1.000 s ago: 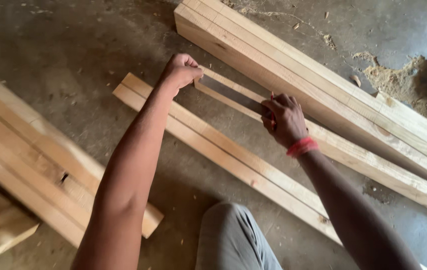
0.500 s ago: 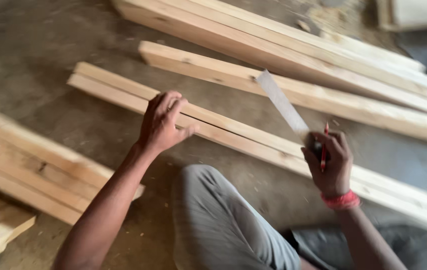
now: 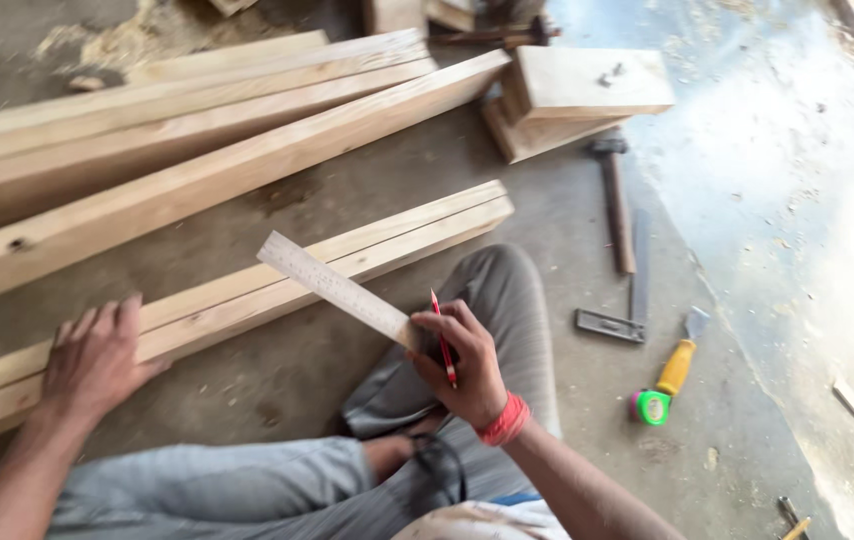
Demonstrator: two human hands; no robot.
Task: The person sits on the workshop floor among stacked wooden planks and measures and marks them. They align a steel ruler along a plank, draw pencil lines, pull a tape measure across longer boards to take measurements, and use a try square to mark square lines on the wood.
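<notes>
The head view looks down on a person sitting on a dusty concrete floor [image 3: 347, 180], grey-trousered legs folded under them.

The right hand [image 3: 462, 365], with a red band at the wrist, is closed around 2 things at once: the fingers pinch one end of a flat steel ruler [image 3: 337, 288] and hold a red pencil [image 3: 444, 340] against it. The ruler slants up and to the left from the fist, its free end hanging over the near plank [image 3: 247, 295] without clearly touching it. The pencil stands nearly upright in the grip, tip upward.

The left hand [image 3: 97, 360] lies flat and spread, palm down, on the same near plank, fingers reaching across its top face. It grips nothing. That plank is a long pale length of wood running from the lower left up toward the middle, just in front of the knee.

Behind it, well apart, several heavier beams [image 3: 197, 150] lie stacked side by side, slanting the same way. At their far end sits a squat wooden block [image 3: 577, 95].

To the right of the knee, on the floor, a hammer [image 3: 615, 200] lies with its head away from the person. Just beside it is a metal try square [image 3: 627, 310], and near that a yellow-handled chisel [image 3: 679, 360] touching a small green tape measure [image 3: 652, 407].
</notes>
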